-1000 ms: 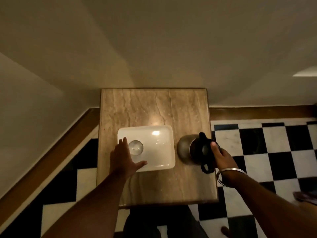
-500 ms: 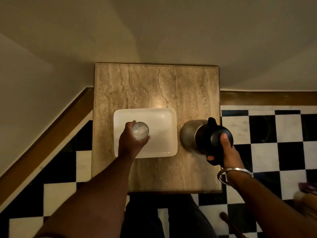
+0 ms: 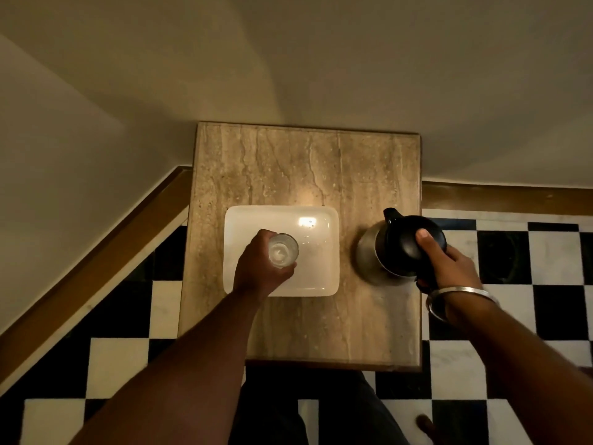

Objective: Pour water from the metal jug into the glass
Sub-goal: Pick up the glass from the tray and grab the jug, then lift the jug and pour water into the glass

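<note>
A clear glass [image 3: 283,250] stands over the left part of a white rectangular tray [image 3: 321,252], and my left hand [image 3: 256,268] is wrapped around it from the left. To the right of the tray stands the metal jug [image 3: 369,252] with a black lid and spout pointing away from me. My right hand [image 3: 449,264] grips its black handle, thumb pressed on the lid. The handle is mostly hidden under that hand. Whether the glass rests on the tray or is lifted is unclear.
The tray and jug sit on a small marble-topped table [image 3: 305,168] pushed into a wall corner. A black-and-white checkered floor [image 3: 513,252] surrounds it. A metal bangle [image 3: 462,292] circles my right wrist.
My left hand went from lying flat beside the glass to closing around it. My right hand settled further onto the jug's handle and lid. The camera view moved closer.
</note>
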Action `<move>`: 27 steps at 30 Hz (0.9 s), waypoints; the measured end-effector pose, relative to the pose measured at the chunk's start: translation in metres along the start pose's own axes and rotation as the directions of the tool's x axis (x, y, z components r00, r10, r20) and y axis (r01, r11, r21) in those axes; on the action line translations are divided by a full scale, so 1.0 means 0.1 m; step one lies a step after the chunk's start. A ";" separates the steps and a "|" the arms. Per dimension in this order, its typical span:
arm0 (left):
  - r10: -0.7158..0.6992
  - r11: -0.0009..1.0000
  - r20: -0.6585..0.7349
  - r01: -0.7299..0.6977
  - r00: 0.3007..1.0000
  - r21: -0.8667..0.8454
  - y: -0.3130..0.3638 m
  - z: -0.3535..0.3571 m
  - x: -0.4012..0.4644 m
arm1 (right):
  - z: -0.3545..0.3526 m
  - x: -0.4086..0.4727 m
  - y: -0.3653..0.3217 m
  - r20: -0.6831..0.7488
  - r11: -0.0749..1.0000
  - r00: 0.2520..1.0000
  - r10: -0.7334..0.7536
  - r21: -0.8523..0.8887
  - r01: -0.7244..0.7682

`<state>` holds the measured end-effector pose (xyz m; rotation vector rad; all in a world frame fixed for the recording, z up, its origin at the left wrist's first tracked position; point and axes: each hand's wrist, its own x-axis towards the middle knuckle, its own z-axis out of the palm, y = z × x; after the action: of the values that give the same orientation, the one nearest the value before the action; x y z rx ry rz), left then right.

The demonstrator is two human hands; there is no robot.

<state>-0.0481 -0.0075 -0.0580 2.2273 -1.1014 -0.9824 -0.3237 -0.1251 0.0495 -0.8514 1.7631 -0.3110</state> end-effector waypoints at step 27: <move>0.271 0.907 -0.163 -0.309 0.949 -0.287 2.05 -1.84 -1.09 | -0.58 -2.44 -2.87 0.526 0.293 0.595 -0.608 -0.547 0.784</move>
<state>-0.0520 -0.0188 0.2378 1.7844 -1.1012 -0.8188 -0.2301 -0.1736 0.4157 -2.2301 1.1302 -0.0110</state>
